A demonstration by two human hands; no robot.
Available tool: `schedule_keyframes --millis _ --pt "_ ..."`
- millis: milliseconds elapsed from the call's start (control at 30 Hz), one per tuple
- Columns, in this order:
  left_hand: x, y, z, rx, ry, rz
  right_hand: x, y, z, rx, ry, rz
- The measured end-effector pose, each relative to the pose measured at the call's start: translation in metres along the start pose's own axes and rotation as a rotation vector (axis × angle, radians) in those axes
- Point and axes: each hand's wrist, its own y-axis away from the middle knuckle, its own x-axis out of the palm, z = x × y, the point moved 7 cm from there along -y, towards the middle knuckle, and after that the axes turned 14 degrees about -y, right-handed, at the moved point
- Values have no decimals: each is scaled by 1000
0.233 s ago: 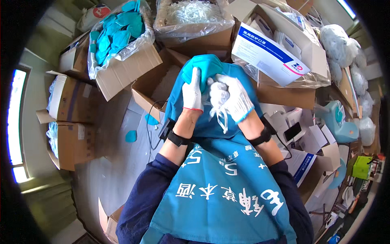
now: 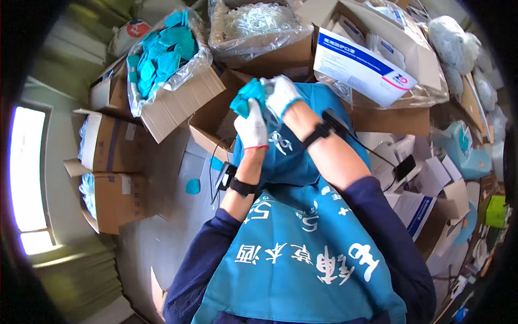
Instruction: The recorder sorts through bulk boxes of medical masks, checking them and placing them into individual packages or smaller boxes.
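Observation:
A stack of teal cup-shaped face masks (image 2: 249, 97) is held up above my lap. My left hand (image 2: 251, 129), in a white knitted glove, grips it from below with the thumb across its front. Against the right edge of the masks is my right hand (image 2: 281, 96), gloved too, its fingers curled and partly smeared by motion. What those fingers hold is hidden. White straps (image 2: 279, 142) lie loosely on the teal apron (image 2: 302, 243) below my hands.
Ahead stand an open carton of teal masks (image 2: 162, 54), a lined carton of white straps (image 2: 259, 21) and a carton with white printed boxes (image 2: 367, 67). An opened brown carton (image 2: 208, 121) sits beside my lap. A loose mask (image 2: 192, 186) lies on the grey floor (image 2: 178, 216).
My left hand has tilted the masks and brought them slightly left. The right hand has moved up and left to the masks' edge; the white straps that hung by it now lie lower on the apron.

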Motion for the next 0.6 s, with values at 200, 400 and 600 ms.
schedule_keyframes --millis 200,400,600 --pt "-20 64 -75 274 -80 261 -35 -98 -86 126 -73 -381" --pt "-52 55 -44 -418 841 727 5 -22 3 332 -873 98" --pt "-3 74 -45 -834 1666 1233 55 81 44 390 -922 515"
